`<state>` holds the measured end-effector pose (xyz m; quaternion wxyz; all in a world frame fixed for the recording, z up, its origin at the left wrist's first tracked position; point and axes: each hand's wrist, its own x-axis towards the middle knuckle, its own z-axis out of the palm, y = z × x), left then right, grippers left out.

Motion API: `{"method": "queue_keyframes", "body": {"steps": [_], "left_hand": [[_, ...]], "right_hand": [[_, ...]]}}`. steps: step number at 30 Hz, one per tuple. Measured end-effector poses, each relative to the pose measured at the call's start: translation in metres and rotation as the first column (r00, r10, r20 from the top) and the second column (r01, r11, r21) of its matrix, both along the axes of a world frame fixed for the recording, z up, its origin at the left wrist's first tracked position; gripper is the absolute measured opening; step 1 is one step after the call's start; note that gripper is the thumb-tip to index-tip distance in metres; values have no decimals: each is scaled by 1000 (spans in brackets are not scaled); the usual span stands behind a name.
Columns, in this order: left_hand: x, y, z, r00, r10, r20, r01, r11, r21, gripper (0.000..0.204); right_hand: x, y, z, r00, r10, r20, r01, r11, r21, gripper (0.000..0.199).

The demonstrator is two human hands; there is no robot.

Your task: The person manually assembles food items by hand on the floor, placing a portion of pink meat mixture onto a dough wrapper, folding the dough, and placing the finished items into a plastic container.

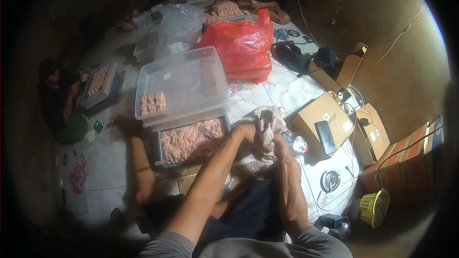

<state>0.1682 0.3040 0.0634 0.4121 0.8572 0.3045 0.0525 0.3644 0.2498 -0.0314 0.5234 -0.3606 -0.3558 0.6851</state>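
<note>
Both my hands are on a crumpled, light-coloured cloth (268, 123) held up in front of me. My left hand (248, 133) grips it from the left, and my right hand (280, 144) closes on its lower right side. The fingers are partly hidden by the folds. Just left of my hands is a tub of pinkish minced mixture (189, 142), with a utensil (206, 133) lying in it. A clear plastic container (189, 79) rests over the tub's far side, with several shaped pieces of the mixture (153, 103) in its near left corner.
Beyond the container stand a red plastic bag (239, 48) and a clear bag (180, 26). Cardboard boxes (311, 114), one with a phone (325, 136) on top, are to the right. A yellow basket (374, 209) sits lower right. Other people work at the left and back.
</note>
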Motion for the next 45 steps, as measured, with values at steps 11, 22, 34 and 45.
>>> {"method": "queue_keyframes", "body": {"steps": [11, 22, 34, 45], "left_hand": [[12, -16, -23, 530, 739, 416, -643, 31, 765, 77], [-9, -93, 26, 914, 236, 330, -385, 254, 887, 69], [-117, -277, -57, 539, 809, 236, -842, 503, 197, 19], [-116, -269, -234, -56, 681, 730, -794, 413, -446, 32]], "right_hand": [[-49, -13, 29, 928, -269, 259, 258, 963, 77, 24], [-55, 5, 55, 623, -109, 775, -71, 978, 195, 35], [-101, -6, 75, 469, -595, 653, 104, 771, 628, 18], [-205, -22, 99, -52, -391, 919, -839, 517, 172, 25]]}}
